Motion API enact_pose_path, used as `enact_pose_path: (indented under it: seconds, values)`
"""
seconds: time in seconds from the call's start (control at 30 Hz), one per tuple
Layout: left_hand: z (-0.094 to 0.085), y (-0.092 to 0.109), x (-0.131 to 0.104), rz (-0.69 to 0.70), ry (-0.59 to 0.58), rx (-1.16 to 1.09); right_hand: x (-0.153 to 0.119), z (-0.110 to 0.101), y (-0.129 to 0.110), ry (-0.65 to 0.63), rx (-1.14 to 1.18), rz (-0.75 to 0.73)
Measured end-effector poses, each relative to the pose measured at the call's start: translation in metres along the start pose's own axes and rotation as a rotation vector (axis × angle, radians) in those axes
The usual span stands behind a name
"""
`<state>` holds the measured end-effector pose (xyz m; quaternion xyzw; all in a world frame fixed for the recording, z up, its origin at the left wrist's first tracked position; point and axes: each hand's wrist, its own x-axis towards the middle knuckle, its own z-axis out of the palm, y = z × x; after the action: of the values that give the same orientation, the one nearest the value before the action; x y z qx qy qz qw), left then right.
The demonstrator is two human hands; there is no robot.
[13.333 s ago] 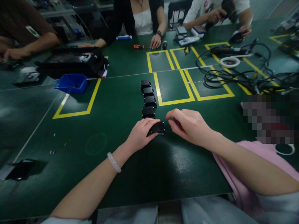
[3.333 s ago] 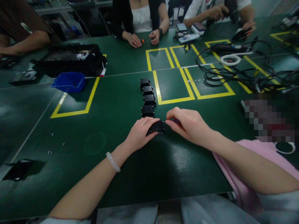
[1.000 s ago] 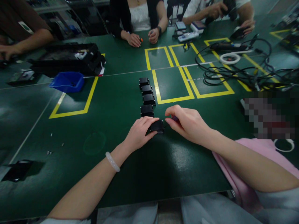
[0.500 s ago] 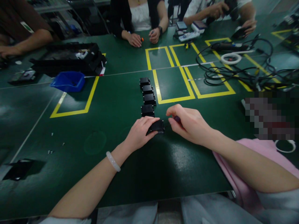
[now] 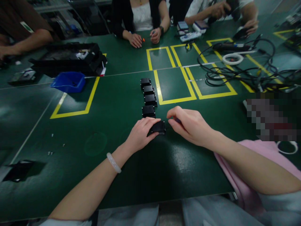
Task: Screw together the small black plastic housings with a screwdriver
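Observation:
My left hand [image 5: 141, 133] grips a small black rectangular box [image 5: 159, 127], thumb along its near side and fingers over its far side. The box lies on the green table at the near end of a row of similar black boxes. Just beyond my left fingers is another black box [image 5: 148, 110]. To the right of the held box, a little apart from it, my right hand [image 5: 189, 125] is curled with thumb and index finger close together. Something dark shows faintly inside the curled fingers, mostly hidden, so I cannot tell what it is.
Left of the row stand a blue bin [image 5: 68, 82] and a black tray [image 5: 68, 59]. Black cables [image 5: 218, 73] lie tangled at the right. Small metal pieces [image 5: 50, 153] and a black part [image 5: 18, 171] are at the left. A co-worker's hands [image 5: 135, 40] rest across the table.
My right thumb and fingers have turned slightly, and the dark thing inside them shows less. My left hand and the black boxes stay where they were.

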<state>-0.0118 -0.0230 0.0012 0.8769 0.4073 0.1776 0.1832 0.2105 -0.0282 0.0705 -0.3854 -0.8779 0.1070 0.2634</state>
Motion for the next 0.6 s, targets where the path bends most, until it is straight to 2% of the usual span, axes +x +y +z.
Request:
enact_pose_path:
  seconds: [0.17, 0.37, 0.6]
  values:
    - [-0.0007, 0.0004, 0.0003, 0.005, 0.000, -0.006, 0.0000, 0.0018, 0.0015, 0.001, -0.031, 0.014]
    - [-0.0009, 0.0017, 0.0006, -0.001, 0.002, -0.009, -0.0010, 0.0040, 0.0021, 0.068, -0.048, -0.004]
    - [-0.0006, 0.0011, 0.0003, -0.004, 0.001, -0.013, -0.0001, 0.0017, 0.0023, 0.038, -0.082, -0.025]
